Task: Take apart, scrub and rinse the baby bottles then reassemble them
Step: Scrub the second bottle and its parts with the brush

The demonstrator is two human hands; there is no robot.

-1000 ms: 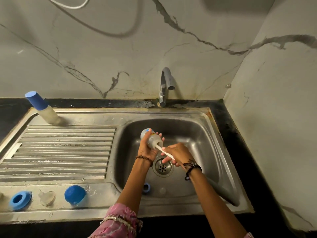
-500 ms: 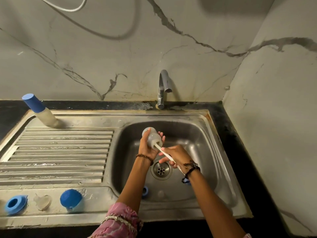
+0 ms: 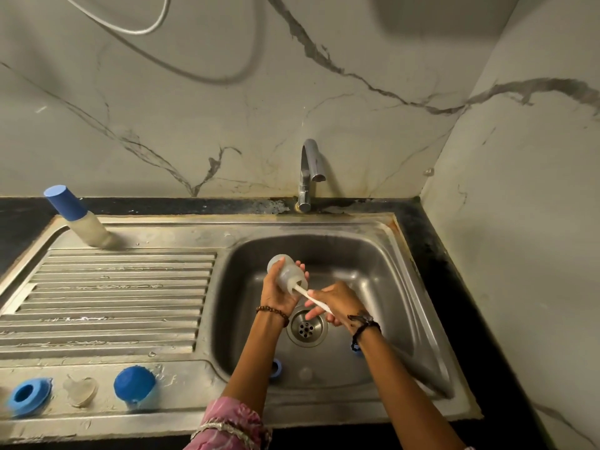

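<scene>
Over the sink basin [image 3: 383, 264], my left hand [image 3: 276, 292] grips a clear baby bottle body [image 3: 286, 271], tilted with its mouth toward my right hand. My right hand [image 3: 337, 303] grips the white handle of a bottle brush [image 3: 311, 297] whose head is inside the bottle. A second bottle with a blue cap [image 3: 78, 219] stands at the back left of the drainboard. On the front ledge lie a blue ring [image 3: 27, 396], a clear nipple [image 3: 80, 389] and a blue cap [image 3: 134, 384]. Another blue ring [image 3: 276, 368] and a clear nipple [image 3: 305, 373] lie in the basin.
The tap [image 3: 308, 177] stands behind the basin with no water seen running. The drain [image 3: 306, 328] sits under my hands. A ribbed drainboard [image 3: 107, 303] fills the left. Marble walls close the back and right; a white cable [image 3: 130, 27] hangs above.
The brush handle has shifted slightly in and out of the bottle while both hands stay over the drain. The camera view has moved a little.
</scene>
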